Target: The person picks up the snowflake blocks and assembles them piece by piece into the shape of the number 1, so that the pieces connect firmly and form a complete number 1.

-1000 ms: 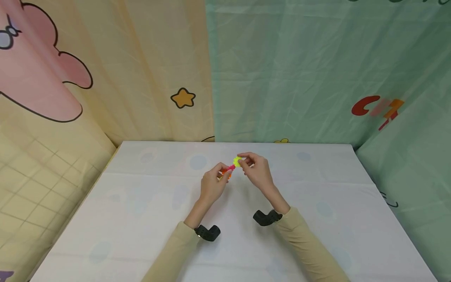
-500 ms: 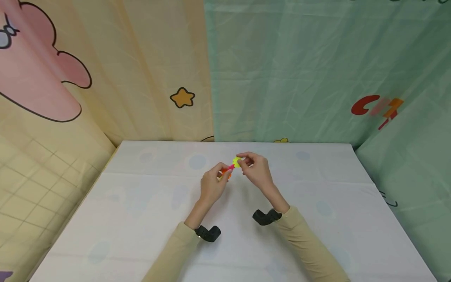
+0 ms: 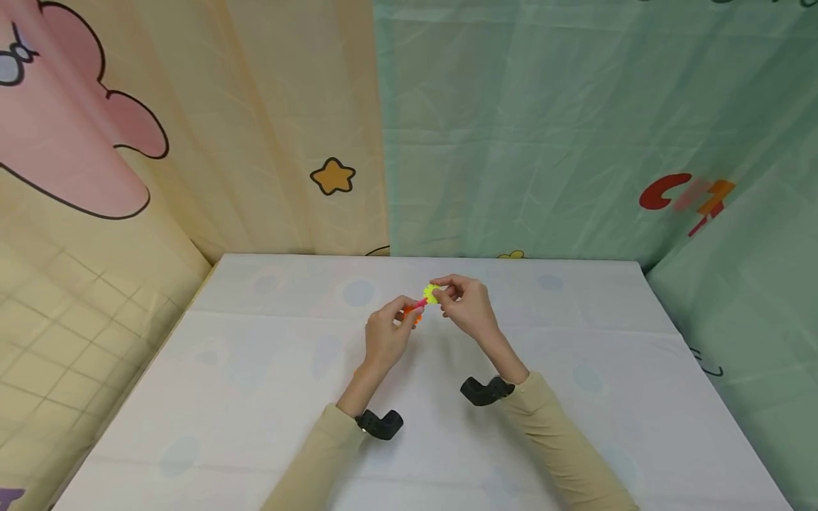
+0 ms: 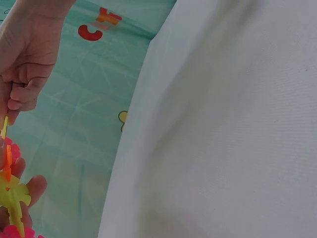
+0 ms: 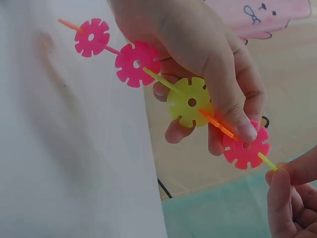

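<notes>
My left hand [image 3: 385, 333] grips one end of a chain of slotted plastic snowflake discs, its thumb pressing on a pink disc [image 5: 240, 156]. Between finger and thumb, my right hand [image 3: 469, 309] pinches a yellow disc [image 3: 431, 293]. In the right wrist view that yellow disc [image 5: 267, 161] shows edge-on, right at the rim of the pink one. Back along the chain come an orange disc [image 5: 218, 124] seen edge-on, another yellow disc [image 5: 185, 111] and further pink discs [image 5: 138, 64]. In the left wrist view the chain [image 4: 14, 196] is cut off by the frame's edge.
Both hands are above a table [image 3: 255, 397] covered with a white cloth, near its far edge. Printed curtains [image 3: 511, 142] stand behind it and along the sides. A black wrist camera [image 3: 380, 424] is strapped to the left wrist, another camera [image 3: 486, 392] to the right.
</notes>
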`<state>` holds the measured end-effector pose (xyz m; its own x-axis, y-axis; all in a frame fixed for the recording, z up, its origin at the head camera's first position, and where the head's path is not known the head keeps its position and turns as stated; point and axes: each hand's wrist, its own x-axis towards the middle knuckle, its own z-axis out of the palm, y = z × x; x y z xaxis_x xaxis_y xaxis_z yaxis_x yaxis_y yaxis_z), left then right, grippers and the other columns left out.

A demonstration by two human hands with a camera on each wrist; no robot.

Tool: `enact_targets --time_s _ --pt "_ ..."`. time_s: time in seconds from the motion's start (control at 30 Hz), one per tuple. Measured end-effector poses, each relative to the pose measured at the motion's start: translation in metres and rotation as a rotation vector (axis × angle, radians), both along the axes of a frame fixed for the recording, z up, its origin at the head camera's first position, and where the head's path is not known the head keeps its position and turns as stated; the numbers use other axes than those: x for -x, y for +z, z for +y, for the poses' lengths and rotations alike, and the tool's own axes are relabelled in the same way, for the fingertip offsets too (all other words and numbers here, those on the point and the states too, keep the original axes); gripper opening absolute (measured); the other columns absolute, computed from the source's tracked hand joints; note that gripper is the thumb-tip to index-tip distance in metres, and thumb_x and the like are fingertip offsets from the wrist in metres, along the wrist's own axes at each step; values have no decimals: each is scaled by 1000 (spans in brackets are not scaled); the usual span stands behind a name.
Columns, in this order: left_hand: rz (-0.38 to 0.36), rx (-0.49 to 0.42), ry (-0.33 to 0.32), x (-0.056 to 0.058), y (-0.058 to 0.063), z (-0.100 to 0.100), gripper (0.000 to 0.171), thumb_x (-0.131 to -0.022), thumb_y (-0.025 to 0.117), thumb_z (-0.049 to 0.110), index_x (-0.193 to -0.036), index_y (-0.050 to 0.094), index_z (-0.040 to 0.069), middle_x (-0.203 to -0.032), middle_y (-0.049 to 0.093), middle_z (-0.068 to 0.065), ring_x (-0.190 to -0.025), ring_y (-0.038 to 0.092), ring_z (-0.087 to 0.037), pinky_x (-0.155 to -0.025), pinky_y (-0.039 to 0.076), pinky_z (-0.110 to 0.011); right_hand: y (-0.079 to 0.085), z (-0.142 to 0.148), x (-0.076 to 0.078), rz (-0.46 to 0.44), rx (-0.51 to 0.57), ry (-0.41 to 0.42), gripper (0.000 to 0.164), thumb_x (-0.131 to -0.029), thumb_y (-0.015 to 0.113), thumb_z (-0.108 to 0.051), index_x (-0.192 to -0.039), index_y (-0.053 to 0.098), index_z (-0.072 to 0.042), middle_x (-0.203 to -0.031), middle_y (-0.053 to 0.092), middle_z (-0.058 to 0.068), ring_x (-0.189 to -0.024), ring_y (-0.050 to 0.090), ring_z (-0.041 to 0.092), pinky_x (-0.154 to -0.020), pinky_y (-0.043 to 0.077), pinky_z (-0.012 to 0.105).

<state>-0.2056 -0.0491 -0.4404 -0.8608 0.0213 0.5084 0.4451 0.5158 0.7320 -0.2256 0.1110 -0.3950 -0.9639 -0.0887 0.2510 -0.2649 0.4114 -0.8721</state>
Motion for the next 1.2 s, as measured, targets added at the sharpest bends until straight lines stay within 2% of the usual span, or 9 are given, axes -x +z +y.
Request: enact_targets --time_s 0.23,0.37,0.5,0.63,0.87,1.0,1.07,1.2 --pt "11 -3 13 0 0 1 9 -86 72 20 -87 71 11 -69 70 -1 -63 67 -15 -48 38 -18 -3 -2 0 -19 25 25 18 -89 64 -7 -103 72 -1 -63 58 8 -49 58 14 -47 46 22" --pt "-7 -41 15 1 0 3 9 -86 71 19 -88 71 11 -70 71 -2 -62 67 -15 -47 40 -19 -1 -1 2 -26 47 31 18 -89 64 -8 -105 71 -1 -66 60 12 -50 59 12 -52 52 26" --pt "-64 -112 0 2 2 6 11 -88 70 21 -92 70 11 -77 72 -3 -61 66 -14 -47 43 -20 2 0 6 -65 75 30 21 -90 65 -13 -109 70 -4 -78 66 21 -57 64 15 -60 57 28" --pt "-130 -152 -33 1 6 7 16 -88 69 26 -98 70 13 -83 74 -2 -63 68 -13 -46 45 -22 5 2 11 -109 89 13 23 -89 67 -16 -109 70 -5 -84 69 24 -60 67 13 -63 57 26" --pt "-239 -126 -85 -3 8 3 27 -87 71 28 -111 69 17 -93 74 -4 -68 67 -14 -62 53 -21 3 11 22 -169 83 -1 23 -88 68 -19 -106 71 -4 -84 71 20 -58 65 9 -63 57 26" --pt "-313 -125 -104 -5 4 2 30 -86 73 26 -113 67 15 -94 73 -8 -65 65 -14 -63 54 -22 0 17 30 -191 60 -19 25 -89 68 -22 -105 71 -4 -85 72 16 -59 65 9 -64 57 25" --pt "-340 -134 -104 -6 2 2 28 -85 73 25 -110 68 14 -93 73 -8 -65 65 -14 -62 54 -23 -1 19 34 -202 53 -31 25 -89 67 -22 -105 71 -3 -85 72 16 -60 66 12 -64 57 25" --pt "-363 -144 -89 -6 -2 3 21 -85 73 23 -103 70 13 -91 73 -7 -66 65 -15 -61 53 -23 -2 22 42 -223 42 -46 26 -89 68 -24 -104 71 -3 -87 72 16 -74 69 33 -64 57 25"
